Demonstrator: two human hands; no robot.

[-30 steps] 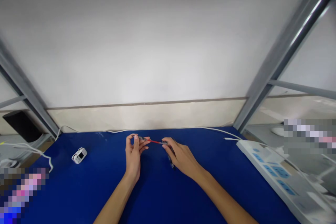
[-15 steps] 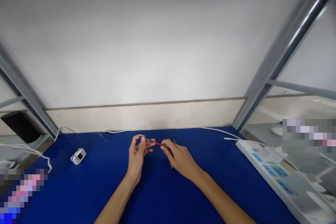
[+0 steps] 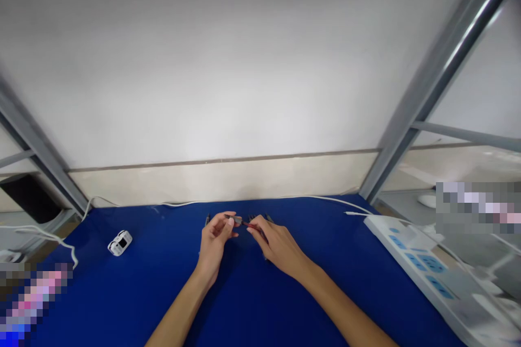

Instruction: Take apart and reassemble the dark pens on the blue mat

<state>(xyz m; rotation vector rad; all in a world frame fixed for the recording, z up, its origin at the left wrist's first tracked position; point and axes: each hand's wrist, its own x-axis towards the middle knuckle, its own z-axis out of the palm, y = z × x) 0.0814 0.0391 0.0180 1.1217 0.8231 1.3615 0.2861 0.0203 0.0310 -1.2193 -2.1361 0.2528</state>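
My left hand (image 3: 215, 236) pinches a short, slim grey pen-like piece (image 3: 236, 220) between thumb and fingers. From the right, my right hand (image 3: 272, 238) grips a thin dark-red stick (image 3: 251, 225), its near end covered by the fingers. The two pieces meet end to end, or nearly so; I cannot tell whether they are joined. Below the hands lie more slim dark pen-like items: one (image 3: 207, 219) shows past the left hand, and another (image 3: 268, 217) sticks out behind the right hand. Their lower parts are mostly hidden.
A small white device with a dark screen (image 3: 120, 243) lies at left on the blue tabletop (image 3: 138, 298). At right rests a white power strip (image 3: 419, 271) with blue sockets. A white cable (image 3: 195, 203) runs along the back edge below the wall, between grey metal posts (image 3: 391, 157).
The bright red length between my hands no longer shows; the grey piece and dark-red stick are closer together. My left hand has shifted slightly right, uncovering a pen-like item behind it.
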